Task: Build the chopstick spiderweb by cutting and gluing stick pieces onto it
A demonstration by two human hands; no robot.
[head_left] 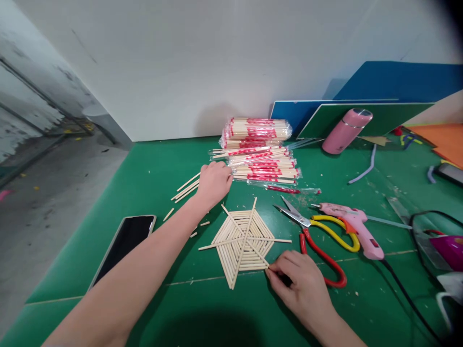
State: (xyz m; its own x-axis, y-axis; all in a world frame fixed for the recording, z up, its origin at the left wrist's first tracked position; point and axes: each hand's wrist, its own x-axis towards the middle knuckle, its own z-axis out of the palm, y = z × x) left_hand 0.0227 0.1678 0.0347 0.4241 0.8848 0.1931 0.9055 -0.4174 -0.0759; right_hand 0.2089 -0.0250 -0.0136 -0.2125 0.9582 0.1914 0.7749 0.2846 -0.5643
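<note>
A web of pale wooden sticks lies flat on the green bench, in from the left edge and well forward of the back edge. Its spokes cross at the middle, rows of shorter sticks fill the spaces between them, and several spoke ends jut past the outline.

The right hand is at the web's corner nearest the bench's right side, thumb and forefinger narrowed in a pinch on a spoke's end. The left hand is beyond the web, fingers bent down over the loose sticks; whether it grips one I cannot tell. Short offcuts lie between those sticks and the web.

Towards the back edge, wrapped chopstick packs with red print are heaped before a white panel. A phone lies beside the left edge, partly behind the left forearm. On the web's right are scissors with blades apart, one handle yellow and one red, then a pink glue gun just beside them. Farther back, a pink bottle is in front of a green board and a blue board. Orange sheets lie towards the back right corner.
</note>
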